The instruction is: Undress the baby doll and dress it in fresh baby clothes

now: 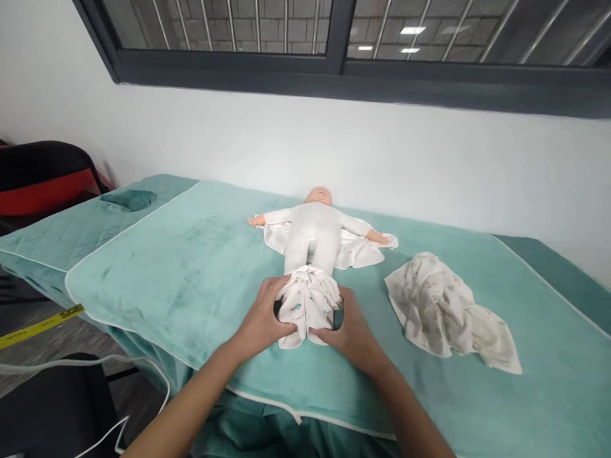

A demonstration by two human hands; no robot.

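A baby doll (pixel 316 224) with a white cloth body lies on its back on the teal bed cover, its arms spread and its head by the wall. White printed baby pants (pixel 305 304) are bunched around its lower legs, and the feet are hidden inside. My left hand (pixel 268 315) grips the left side of the pants, thumb on the front. On the opposite side my right hand (pixel 349 327) holds them the same way. Under the doll's arms and upper body a white garment (pixel 360 251) is spread out.
To the right lies a crumpled printed cloth (pixel 443 312). The teal cover (pixel 157 273) drapes over the bed's front edge. At the left are a yellow tape (pixel 42 326), a white cable (pixel 157 369) and a black-and-red chair (pixel 48 184). A white wall (pixel 429 159) stands behind.
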